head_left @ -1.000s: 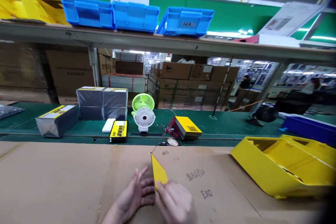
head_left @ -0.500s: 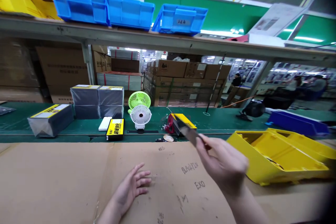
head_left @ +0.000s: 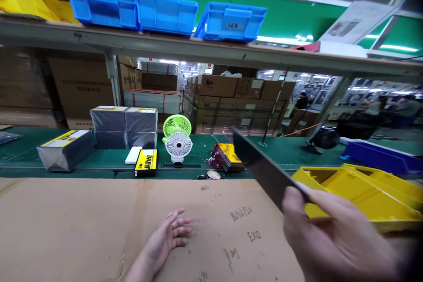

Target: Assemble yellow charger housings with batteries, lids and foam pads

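Note:
My right hand (head_left: 333,233) is raised at the lower right, close to the camera. Its thumb and fingers pinch the near end of a thin, flat, black rectangular slab (head_left: 261,167), which slants up and away to the left. Whether it is a phone or a plain panel, I cannot tell. My left hand (head_left: 170,235) is held over the brown cardboard sheet (head_left: 72,224) with its fingers apart and nothing in them. Handwritten marks, among them "EXO", show on the cardboard between the two hands.
Yellow bins (head_left: 363,189) stand to the right, partly behind my right hand. Across the green bench (head_left: 109,158) are a white fan (head_left: 178,145), a green fan (head_left: 176,125), a yellow-black box (head_left: 146,161) and grey wrapped boxes (head_left: 125,128). Blue bins (head_left: 165,15) line the shelf above.
My right hand has moved right and nearer the camera with the black slab, which now shows larger and more broadside. My left hand has hardly moved.

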The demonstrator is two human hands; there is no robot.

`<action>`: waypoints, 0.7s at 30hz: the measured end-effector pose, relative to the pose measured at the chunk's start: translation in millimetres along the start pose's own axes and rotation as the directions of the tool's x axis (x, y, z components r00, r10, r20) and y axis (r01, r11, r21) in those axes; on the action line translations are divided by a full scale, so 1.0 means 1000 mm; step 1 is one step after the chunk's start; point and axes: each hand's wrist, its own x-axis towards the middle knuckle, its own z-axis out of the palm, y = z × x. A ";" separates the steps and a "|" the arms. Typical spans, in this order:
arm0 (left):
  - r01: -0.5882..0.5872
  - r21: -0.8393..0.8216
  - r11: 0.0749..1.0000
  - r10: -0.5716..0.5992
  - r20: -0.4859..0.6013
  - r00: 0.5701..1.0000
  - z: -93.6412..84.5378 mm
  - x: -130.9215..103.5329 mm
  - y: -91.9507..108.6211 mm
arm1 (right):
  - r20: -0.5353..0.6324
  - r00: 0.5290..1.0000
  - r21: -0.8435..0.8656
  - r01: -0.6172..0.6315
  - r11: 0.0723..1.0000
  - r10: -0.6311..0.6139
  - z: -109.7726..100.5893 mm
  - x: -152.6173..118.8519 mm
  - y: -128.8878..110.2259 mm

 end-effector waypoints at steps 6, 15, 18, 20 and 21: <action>0.004 0.004 1.000 -0.004 0.024 1.000 -0.001 0.000 -0.001 | 0.305 0.952 0.166 -0.023 0.986 -0.029 0.017 -0.004 -0.029; 0.010 -0.313 0.950 0.055 0.197 0.979 0.005 -0.011 0.003 | 0.181 0.888 0.579 0.250 0.776 -0.422 0.040 -0.083 -0.109; 0.016 -0.339 0.941 0.049 0.181 0.982 0.002 -0.015 0.012 | 0.210 0.874 0.629 0.223 0.745 -0.439 0.057 -0.114 -0.126; 0.038 -0.310 0.950 0.018 0.175 0.984 -0.001 -0.015 0.014 | 0.245 0.871 0.677 0.161 0.718 -0.426 0.064 -0.123 -0.130; 0.051 -0.302 0.952 0.004 0.178 0.984 -0.003 -0.014 0.013 | 0.289 0.869 0.703 0.093 0.705 -0.402 0.066 -0.122 -0.129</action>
